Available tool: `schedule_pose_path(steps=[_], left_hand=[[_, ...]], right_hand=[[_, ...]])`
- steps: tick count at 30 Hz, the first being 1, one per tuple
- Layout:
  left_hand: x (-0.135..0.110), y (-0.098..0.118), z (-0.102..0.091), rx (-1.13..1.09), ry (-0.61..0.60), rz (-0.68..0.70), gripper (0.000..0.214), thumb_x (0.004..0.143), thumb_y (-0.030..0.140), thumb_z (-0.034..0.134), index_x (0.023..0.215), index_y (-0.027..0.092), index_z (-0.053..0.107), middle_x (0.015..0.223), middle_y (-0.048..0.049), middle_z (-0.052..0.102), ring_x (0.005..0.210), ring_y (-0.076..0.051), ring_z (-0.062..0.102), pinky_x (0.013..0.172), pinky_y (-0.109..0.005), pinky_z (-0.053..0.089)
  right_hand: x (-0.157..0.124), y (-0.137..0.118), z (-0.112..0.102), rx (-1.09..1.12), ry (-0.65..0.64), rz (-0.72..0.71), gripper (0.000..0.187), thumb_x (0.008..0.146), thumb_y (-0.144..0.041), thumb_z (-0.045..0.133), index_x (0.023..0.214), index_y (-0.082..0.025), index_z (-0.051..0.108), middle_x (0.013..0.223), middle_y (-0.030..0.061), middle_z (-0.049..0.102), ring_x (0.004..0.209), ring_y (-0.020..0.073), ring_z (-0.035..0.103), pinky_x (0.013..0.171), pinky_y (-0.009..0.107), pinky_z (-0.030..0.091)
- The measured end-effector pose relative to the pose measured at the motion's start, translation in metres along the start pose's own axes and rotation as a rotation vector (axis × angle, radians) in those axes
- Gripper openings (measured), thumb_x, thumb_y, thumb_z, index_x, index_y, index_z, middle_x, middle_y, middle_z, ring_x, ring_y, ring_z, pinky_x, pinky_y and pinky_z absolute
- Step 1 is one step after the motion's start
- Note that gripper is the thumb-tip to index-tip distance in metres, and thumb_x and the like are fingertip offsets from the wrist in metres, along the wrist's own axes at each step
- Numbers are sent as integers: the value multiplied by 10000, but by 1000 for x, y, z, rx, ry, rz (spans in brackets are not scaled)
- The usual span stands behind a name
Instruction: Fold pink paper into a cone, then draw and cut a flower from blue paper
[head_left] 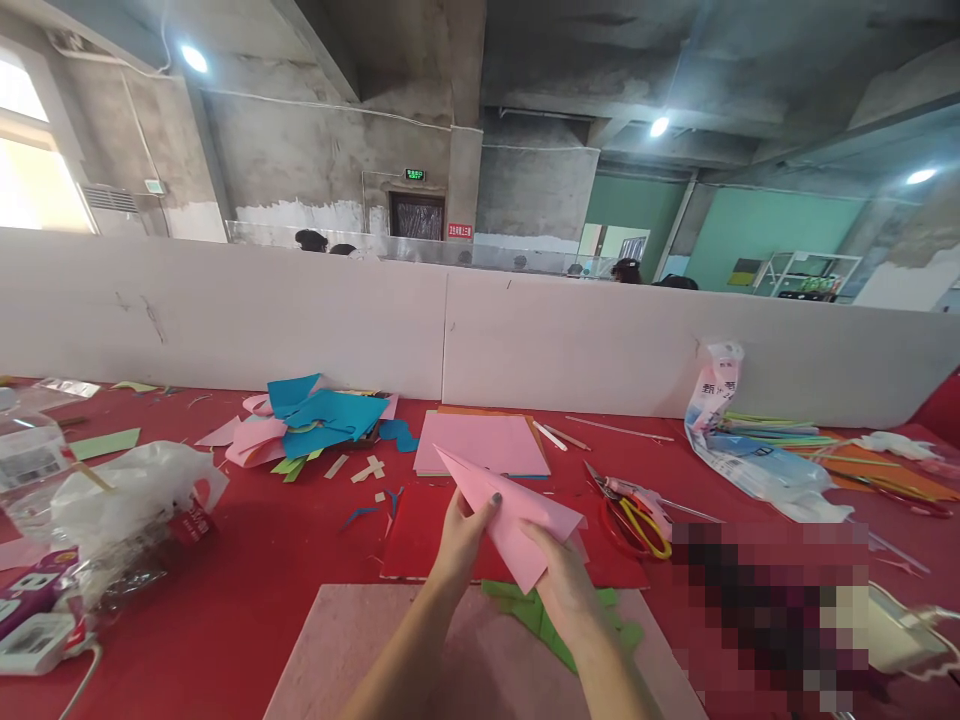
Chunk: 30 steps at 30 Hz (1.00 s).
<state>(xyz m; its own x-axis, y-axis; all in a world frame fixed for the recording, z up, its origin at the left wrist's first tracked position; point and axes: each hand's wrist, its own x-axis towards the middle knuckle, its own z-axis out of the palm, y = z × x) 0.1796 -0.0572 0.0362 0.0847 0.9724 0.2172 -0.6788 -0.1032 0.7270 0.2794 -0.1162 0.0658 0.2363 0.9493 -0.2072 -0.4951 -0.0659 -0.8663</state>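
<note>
Both hands, left hand (pixel 461 535) and right hand (pixel 561 580), are pinching 1 folded pink paper (pixel 510 510) above the red table (pixel 247 590), near the white partition (pixel 300 320).

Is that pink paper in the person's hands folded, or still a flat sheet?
Folded. The pink paper tapers to a sharp point, with a crease and overlapping layers, pinched between the left hand and right hand.

Lying on the red table (pixel 247 580): pink paper stack (pixel 480 443) beyond the hands, scissors (pixel 630 510) right, plastic bag (pixel 127 495) left.
</note>
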Motion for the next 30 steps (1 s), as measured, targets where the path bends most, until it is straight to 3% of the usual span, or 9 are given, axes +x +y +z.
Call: schedule_pose_path(steps=[6,12,22,27,30], left_hand=[[2,-1,-3,13,-23,-7,482,681,260,702,1122,124,564,1149,-165,587,1062,-288,543,911,-395,422],[-2,8,-2,-67,-20,-75,445,756,370,620,1125,130,557,1182,-166,568,1110,-289,511,910,-377,421],[4,7,-3,-33,108,-25,377,674,324,699,983,132,602,1060,-138,641,1055,-284,556,907,-380,423],[2,9,-1,-37,114,-56,410,661,334,705,1009,141,605,1063,-131,643,1038,-275,567,904,-371,426],[1,10,1,-39,125,-81,430,662,334,705,1031,140,602,1050,-127,647,1013,-267,581,899,-364,431]], right_hand=[[-1,1,1,59,-26,12,417,559,-297,724,941,-150,645,879,46,698,932,253,611,803,348,484],[-1,1,2,87,-20,18,439,561,-280,732,966,-148,625,898,54,692,954,259,605,825,359,476],[-3,1,5,65,-70,8,472,571,-275,731,1009,-153,605,888,47,690,944,249,608,822,341,474],[-8,-1,7,78,-32,46,428,548,-278,738,944,-162,625,863,40,694,939,255,611,822,350,477],[-14,-8,9,110,-74,87,427,553,-296,733,944,-153,637,883,53,694,960,258,603,838,354,472]])
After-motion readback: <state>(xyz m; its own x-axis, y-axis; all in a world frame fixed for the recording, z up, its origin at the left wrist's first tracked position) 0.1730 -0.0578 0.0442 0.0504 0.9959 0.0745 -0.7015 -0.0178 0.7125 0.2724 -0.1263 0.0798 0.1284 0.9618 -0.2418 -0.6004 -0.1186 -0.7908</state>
